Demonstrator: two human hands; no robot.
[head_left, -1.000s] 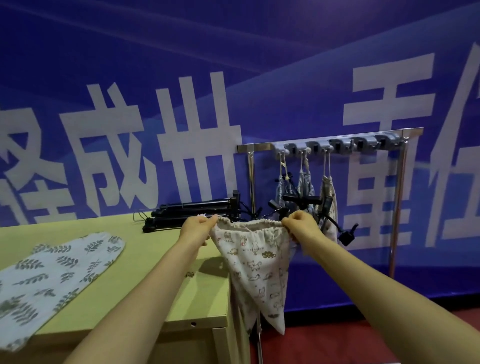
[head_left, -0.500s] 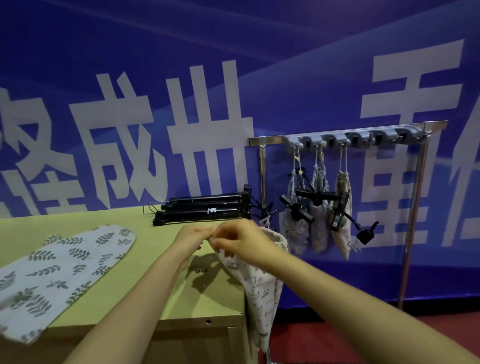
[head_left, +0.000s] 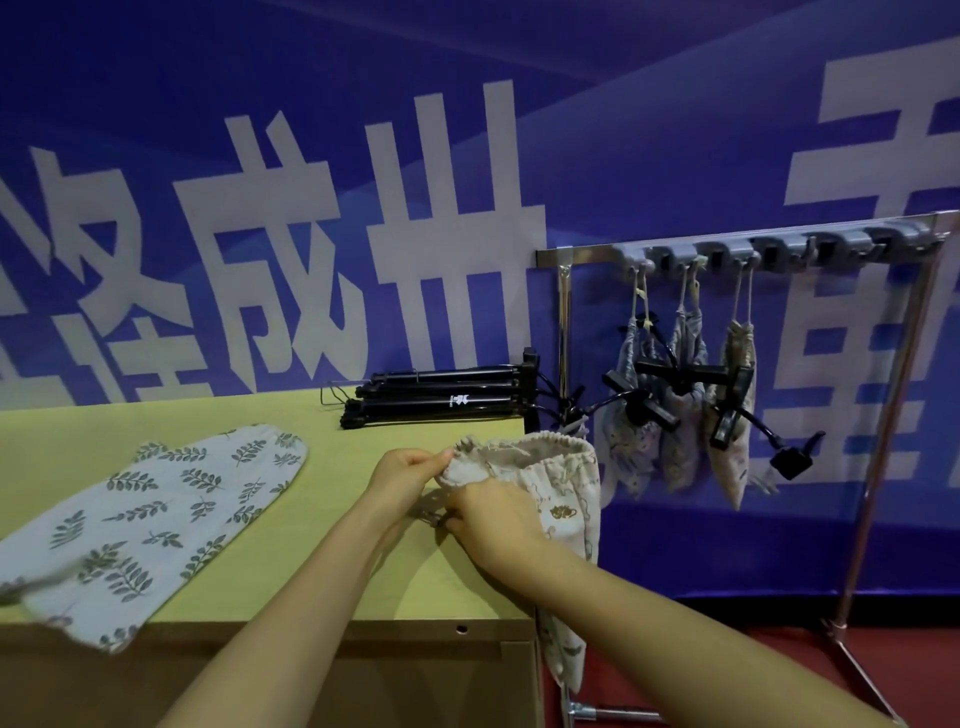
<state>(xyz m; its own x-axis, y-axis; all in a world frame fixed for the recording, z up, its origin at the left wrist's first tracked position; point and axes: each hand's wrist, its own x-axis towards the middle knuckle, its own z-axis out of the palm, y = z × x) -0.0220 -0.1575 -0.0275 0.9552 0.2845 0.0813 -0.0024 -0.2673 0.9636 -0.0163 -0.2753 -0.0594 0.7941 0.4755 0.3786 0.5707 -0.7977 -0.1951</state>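
Bag (head_left: 563, 483), stretched wide a second ago, now hangs bunched at the 3 o'clock edge of the surface (head_left: 156, 421). Left hand (head_left: 408, 470) pinches its gathered rim, right hand (head_left: 493, 527) grips cloth below (probably cinching it for the rack (head_left: 571, 255)).

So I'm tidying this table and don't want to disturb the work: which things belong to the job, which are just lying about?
In the job: the printed bag, held by the left hand and right hand; likely also the rack with three hanging bags.
Lying about: the leaf-print cloth and the black hangers on the table.
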